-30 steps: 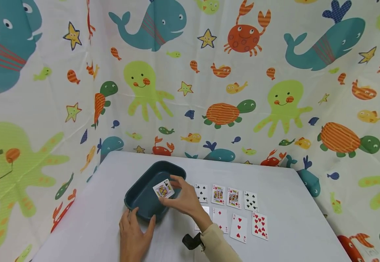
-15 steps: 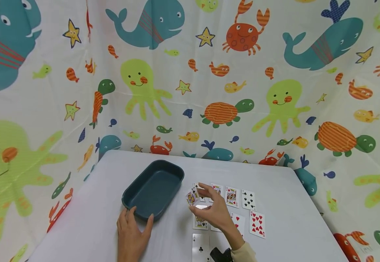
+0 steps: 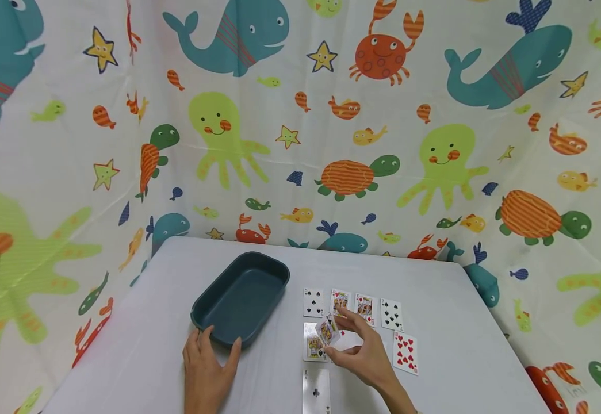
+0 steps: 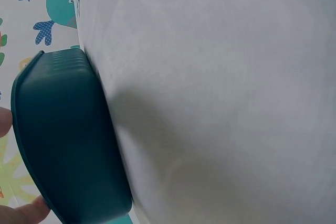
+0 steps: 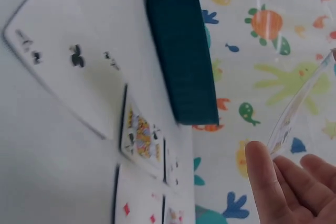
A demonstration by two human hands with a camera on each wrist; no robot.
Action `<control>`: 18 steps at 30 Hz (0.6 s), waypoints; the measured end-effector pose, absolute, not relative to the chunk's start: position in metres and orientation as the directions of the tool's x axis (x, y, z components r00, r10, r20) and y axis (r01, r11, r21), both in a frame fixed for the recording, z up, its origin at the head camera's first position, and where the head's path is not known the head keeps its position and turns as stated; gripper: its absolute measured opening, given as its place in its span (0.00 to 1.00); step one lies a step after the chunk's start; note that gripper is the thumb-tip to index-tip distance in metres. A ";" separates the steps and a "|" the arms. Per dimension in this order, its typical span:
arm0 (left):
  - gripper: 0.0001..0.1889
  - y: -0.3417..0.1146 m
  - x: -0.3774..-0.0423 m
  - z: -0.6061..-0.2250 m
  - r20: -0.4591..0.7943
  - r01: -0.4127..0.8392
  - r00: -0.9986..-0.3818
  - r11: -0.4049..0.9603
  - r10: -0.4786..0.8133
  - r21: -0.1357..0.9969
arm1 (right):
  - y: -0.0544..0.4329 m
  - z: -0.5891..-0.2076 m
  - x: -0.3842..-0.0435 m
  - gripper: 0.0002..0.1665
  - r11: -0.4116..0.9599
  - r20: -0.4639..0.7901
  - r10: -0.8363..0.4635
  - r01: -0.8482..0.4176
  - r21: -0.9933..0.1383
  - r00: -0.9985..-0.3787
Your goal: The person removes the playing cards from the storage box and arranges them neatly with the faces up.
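Note:
In the head view my right hand pinches a face card between thumb and fingers, tilted above the rows of laid-out cards. The right wrist view shows this held card nearly edge-on. My left hand is at the near end of a dark teal tray, thumb and fingers spread apart and touching its rim. Under and around the right hand lie a king of spades, a five of spades and an ace of clubs. The right hand covers some cards.
Two red face cards, one a king, a spade card and a heart card lie face up farther right. A curtain with sea animals hangs behind the white table.
My right hand has carried the face card from over the tray rightward and nearer, to above the laid-out cards. The left hand has stayed at the tray.

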State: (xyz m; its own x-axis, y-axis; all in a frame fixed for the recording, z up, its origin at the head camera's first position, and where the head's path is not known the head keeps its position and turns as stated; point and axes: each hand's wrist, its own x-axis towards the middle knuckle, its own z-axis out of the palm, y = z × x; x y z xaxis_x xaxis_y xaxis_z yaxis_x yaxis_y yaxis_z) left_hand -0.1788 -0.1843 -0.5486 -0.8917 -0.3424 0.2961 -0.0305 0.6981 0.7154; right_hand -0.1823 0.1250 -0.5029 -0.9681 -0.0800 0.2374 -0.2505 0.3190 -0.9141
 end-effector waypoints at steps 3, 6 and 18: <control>0.38 -0.184 -0.179 -0.549 0.303 -0.025 -0.889 0.698 -0.343 0.716 | 0.132 -0.506 -0.175 0.44 0.318 0.228 -0.081 -0.242 -0.917 -0.970; 0.38 -0.184 -0.177 -0.549 0.315 -0.017 -0.885 0.698 -0.344 0.715 | 0.140 -0.512 -0.166 0.44 0.322 0.218 -0.092 -0.236 -0.917 -0.972; 0.38 -0.181 -0.172 -0.549 0.292 -0.036 -0.892 0.696 -0.346 0.717 | 0.167 -0.533 -0.137 0.48 0.431 0.095 -0.190 -0.170 -0.886 -0.977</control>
